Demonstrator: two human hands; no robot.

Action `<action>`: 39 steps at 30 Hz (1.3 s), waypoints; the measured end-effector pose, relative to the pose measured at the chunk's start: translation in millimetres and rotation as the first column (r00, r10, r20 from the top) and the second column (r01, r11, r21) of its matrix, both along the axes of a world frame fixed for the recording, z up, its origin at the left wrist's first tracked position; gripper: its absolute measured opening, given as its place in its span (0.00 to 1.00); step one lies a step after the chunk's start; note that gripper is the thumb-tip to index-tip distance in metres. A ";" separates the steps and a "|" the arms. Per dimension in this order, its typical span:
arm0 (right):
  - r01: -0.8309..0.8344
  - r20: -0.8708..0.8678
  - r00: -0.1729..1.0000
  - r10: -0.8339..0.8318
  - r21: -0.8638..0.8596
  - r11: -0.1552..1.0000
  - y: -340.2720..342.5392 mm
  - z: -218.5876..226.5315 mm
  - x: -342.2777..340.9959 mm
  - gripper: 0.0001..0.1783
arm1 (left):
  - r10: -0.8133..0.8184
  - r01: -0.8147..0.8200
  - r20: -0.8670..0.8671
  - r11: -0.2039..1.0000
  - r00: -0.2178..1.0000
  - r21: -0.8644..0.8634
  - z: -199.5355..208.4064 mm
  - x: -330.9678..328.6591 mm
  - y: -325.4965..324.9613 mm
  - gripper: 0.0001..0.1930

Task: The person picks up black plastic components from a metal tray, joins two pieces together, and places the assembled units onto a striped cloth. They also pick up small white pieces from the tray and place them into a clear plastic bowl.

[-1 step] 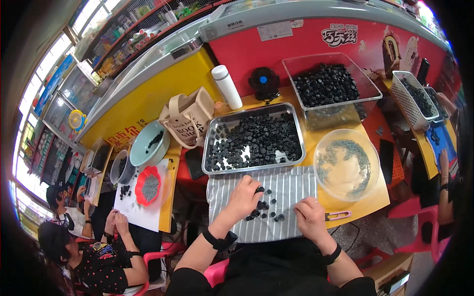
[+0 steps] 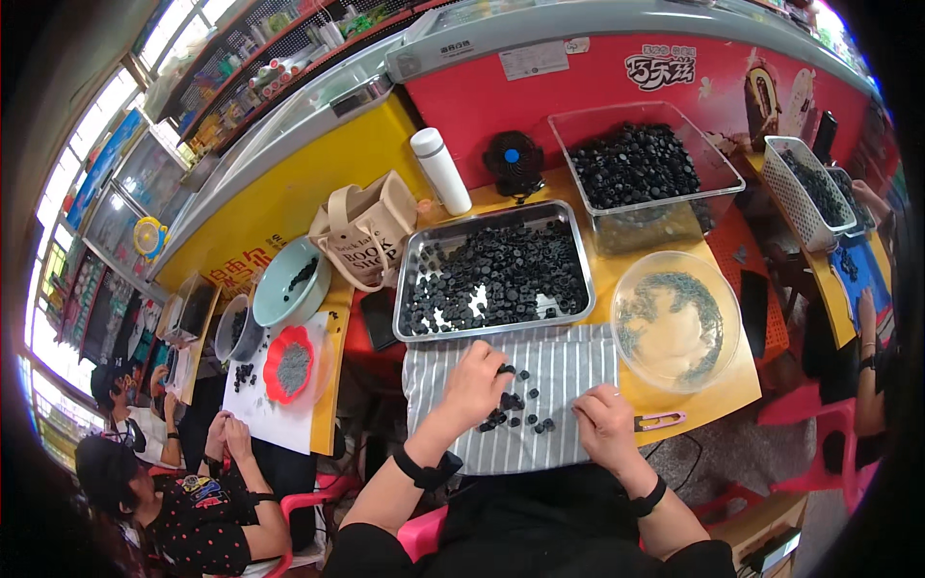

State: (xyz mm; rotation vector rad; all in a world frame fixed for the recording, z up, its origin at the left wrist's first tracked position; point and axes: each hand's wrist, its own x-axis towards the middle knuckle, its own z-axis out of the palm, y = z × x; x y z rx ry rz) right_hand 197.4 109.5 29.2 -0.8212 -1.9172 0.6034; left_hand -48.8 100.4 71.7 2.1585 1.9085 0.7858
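Observation:
My left hand [image 2: 474,387] is over the striped grey cloth [image 2: 438,371], its fingers bent together around a small black round part [image 2: 506,369] at the fingertips. Several similar loose parts [image 2: 515,421] lie on the cloth between my hands. To their right, my right hand [image 2: 606,420] rests closed at the cloth's edge, fingertips curled inward; whatever it may hold is hidden. Beside that hand lies a small pink-handled cutter [image 2: 663,421]. Just beyond the cloth, a metal tray [image 2: 495,335] carries a thick spread of black parts.
A round clear tub [image 2: 678,383] with grey-green bits stands right of the tray. Behind are a clear bin [image 2: 663,204] of black parts, a black fan [image 2: 514,162], a white bottle [image 2: 443,171] and a beige tote bag [image 2: 366,226]. People sit at tables on both sides.

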 end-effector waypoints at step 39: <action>-0.004 0.001 1.000 0.004 -0.016 1.000 1.3 0.7 4.0 0.07 | 0.331 0.132 0.943 0.934 0.024 -0.331 9.4 -72.2 103.8 0.09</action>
